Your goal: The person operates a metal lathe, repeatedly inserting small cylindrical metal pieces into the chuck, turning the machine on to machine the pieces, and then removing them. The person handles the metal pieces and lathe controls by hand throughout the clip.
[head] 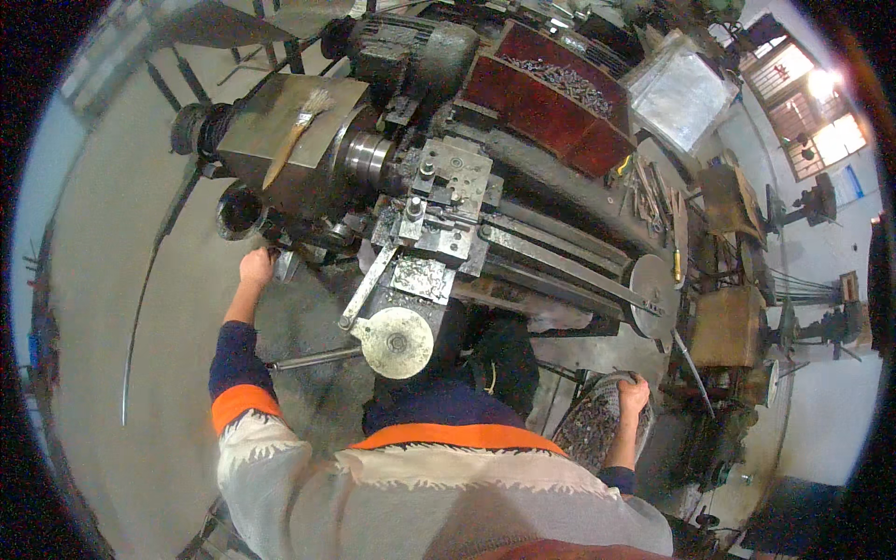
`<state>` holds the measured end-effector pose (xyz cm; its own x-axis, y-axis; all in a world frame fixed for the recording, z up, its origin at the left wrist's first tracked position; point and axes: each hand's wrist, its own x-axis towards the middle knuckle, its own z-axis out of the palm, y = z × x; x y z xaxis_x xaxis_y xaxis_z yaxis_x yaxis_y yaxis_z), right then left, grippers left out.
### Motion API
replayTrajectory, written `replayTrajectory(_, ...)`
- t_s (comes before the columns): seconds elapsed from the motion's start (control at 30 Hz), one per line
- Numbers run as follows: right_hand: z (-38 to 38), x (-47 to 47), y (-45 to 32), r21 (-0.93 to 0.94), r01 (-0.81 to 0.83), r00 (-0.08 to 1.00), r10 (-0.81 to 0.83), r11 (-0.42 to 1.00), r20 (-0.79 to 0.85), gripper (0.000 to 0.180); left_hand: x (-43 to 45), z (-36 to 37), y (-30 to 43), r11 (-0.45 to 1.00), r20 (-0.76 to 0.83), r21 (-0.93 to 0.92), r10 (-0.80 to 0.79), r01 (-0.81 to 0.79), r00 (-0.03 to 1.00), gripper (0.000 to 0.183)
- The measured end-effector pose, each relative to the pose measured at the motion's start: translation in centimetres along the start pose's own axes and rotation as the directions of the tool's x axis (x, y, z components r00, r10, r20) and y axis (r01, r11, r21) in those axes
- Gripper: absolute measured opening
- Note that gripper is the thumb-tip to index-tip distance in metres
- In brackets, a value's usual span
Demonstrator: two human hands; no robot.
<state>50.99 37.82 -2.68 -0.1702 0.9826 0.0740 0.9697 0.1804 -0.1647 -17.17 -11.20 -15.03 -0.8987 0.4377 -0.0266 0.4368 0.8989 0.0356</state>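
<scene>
My left hand (259, 266) is at the front of the lathe's headstock, below a dark round opening. Its fingers are curled against a small metal part (285, 266); whether they grip it is hidden. To the right and low, my right hand (633, 393) is closed on the rim of a basket (616, 381) filled with small metal pieces (591, 427). Between my hands stand the lathe's tool post (414, 208), a flat bar handle (371, 283) and a pale round disc (397, 343). A paintbrush (297, 133) lies on the headstock cover.
A red metal tray (546, 105) with many small metal parts sits behind the lathe bed (560, 259). Hand tools (651, 192) lie at the bed's far right. A thin rod (693, 374) sticks out near the basket. Stools and other machines stand around.
</scene>
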Motion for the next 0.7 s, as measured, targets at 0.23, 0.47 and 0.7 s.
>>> replayTrajectory(0.23, -1.3, 1.4, -3.0, 0.126, 0.107, 0.994, -0.109, 0.986, 0.011, 0.034, 0.9, 6.3, 1.7, 0.946, 0.016, -0.240, -0.223, 0.220, 0.975, 0.028)
replayTrajectory(0.47, -7.7, 5.3, -10.9, 0.219, 0.373, 0.927, -0.349, 0.902, -0.140, 0.030, -1.4, 0.2, 0.6, 0.999, 0.157, -0.036, -0.027, 0.033, 0.987, 0.033)
replayTrajectory(0.7, -10.0, 7.6, -31.4, 0.389, 0.798, 0.586, -0.744, 0.461, -0.321, 0.032, -3.2, -7.9, -1.5, 0.972, -0.017, -0.234, 0.013, -0.017, 1.000, 0.033)
